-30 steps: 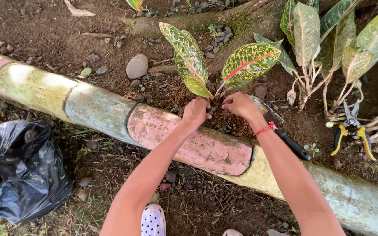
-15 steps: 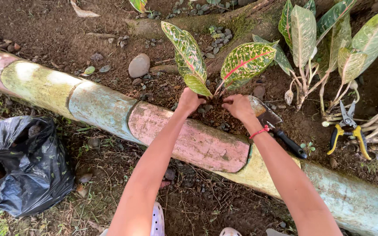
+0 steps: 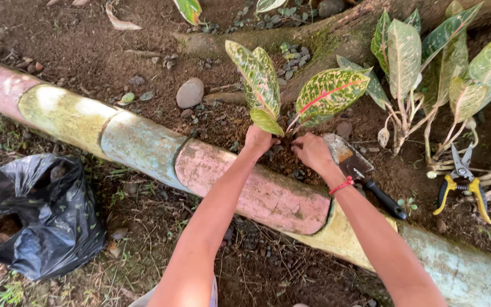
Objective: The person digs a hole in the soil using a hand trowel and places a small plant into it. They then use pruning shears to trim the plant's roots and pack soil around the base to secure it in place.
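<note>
Both hands, left hand (image 3: 258, 139) and right hand (image 3: 312, 151), curl lightly round the floppy, fragile seedling (image 3: 291, 96) at its stem base in the soil.

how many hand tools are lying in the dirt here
2: a black-handled trowel in the soil just right of the right hand, and yellow-handled pruning shears farther right by the bare stems. Others may be hidden.

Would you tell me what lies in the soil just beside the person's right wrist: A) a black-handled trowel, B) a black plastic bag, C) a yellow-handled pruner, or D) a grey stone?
A: the black-handled trowel lies right next to the right hand, while the pruner sits farther off.
</note>
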